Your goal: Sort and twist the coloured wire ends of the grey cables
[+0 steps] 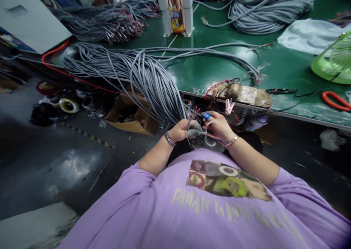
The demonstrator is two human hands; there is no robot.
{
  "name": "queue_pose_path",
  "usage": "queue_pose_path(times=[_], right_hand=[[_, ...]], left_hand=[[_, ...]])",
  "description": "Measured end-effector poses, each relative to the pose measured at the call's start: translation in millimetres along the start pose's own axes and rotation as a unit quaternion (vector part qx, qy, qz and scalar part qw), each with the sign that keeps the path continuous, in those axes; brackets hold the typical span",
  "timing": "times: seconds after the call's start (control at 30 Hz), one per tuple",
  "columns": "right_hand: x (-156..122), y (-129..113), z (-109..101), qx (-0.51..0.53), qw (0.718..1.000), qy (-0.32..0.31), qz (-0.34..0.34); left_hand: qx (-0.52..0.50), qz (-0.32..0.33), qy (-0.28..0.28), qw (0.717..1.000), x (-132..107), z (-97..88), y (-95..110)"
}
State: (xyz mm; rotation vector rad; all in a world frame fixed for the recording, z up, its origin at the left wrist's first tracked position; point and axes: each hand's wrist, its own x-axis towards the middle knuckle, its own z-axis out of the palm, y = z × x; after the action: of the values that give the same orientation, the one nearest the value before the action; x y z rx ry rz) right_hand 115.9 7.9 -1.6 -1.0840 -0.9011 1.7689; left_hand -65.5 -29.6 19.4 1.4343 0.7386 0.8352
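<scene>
Just past the front edge of the bench, in the head view, both hands work close together. My left hand [179,131] is closed around a grey cable [193,133], its thumb and fingers wearing grey covers. Thin coloured wires [191,108] fan out above its fingers. My right hand [219,126], with blue tape round a finger, is pinched near the cable's stripped end; what lies between its fingertips is too small to make out. A white loop [210,134] and pinkish wires hang by the right palm. Beside my left hand droops a thick bundle of grey cables [161,84].
On the green bench [219,71] sit a wooden block [253,96] with a pink clip [229,106], red-handled scissors [336,101], a green fan [333,60] and a large cable coil [270,7]. A cardboard box [131,119] stands below.
</scene>
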Motion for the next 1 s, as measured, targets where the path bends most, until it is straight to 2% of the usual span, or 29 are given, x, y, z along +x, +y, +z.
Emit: queue_pose_path(times=[0.07, 0.13, 0.23, 0.3, 0.37, 0.53, 0.67, 0.73, 0.8, 0.9, 1.0], right_hand=[[-7.4, 3.8, -11.5, 0.027, 0.999, -0.043, 0.006], [-19.1, 3.3, -23.9, 0.045, 0.993, -0.105, 0.004], [-37.4, -3.5, -37.3, 0.057, 0.981, -0.183, -0.015], [-46.4, -9.3, -38.7, 0.045, 0.977, -0.206, -0.034], [-51.7, -13.7, -34.0, 0.009, 0.98, -0.192, -0.05], [-53.6, -15.1, -12.6, -0.147, 0.982, -0.063, -0.096], [-53.1, -13.7, -4.6, -0.18, 0.978, -0.007, -0.104], [-54.0, -14.9, -3.2, -0.141, 0.987, -0.026, -0.067], [-56.0, -16.8, -1.7, -0.071, 0.995, -0.069, 0.01], [-60.1, -18.4, 1.1, -0.013, 0.985, -0.132, 0.114], [-63.6, -17.7, 3.1, -0.081, 0.979, -0.164, 0.095]], left_hand=[[-0.025, 0.022, 0.075, 0.997, -0.2, 4.1, -9.0], [-0.039, 0.028, 0.125, 0.991, -0.7, 7.3, -18.2], [-0.03, 0.033, 0.162, 0.986, -0.7, 11.0, -27.4], [-0.011, 0.044, 0.179, 0.983, 0.3, 13.8, -29.2], [0.016, 0.059, 0.188, 0.98, 2.0, 17.4, -27.9], [0.084, 0.124, 0.188, 0.971, 7.0, 27.4, -21.3], [0.135, 0.151, 0.209, 0.957, 6.8, 29.6, -26.1], [0.162, 0.147, 0.226, 0.949, 5.5, 29.1, -31.4], [0.172, 0.139, 0.243, 0.944, 4.8, 28.9, -35.5], [0.163, 0.137, 0.268, 0.94, 6.2, 30.8, -35.1], [0.146, 0.135, 0.292, 0.936, 9.4, 33.8, -28.3]])
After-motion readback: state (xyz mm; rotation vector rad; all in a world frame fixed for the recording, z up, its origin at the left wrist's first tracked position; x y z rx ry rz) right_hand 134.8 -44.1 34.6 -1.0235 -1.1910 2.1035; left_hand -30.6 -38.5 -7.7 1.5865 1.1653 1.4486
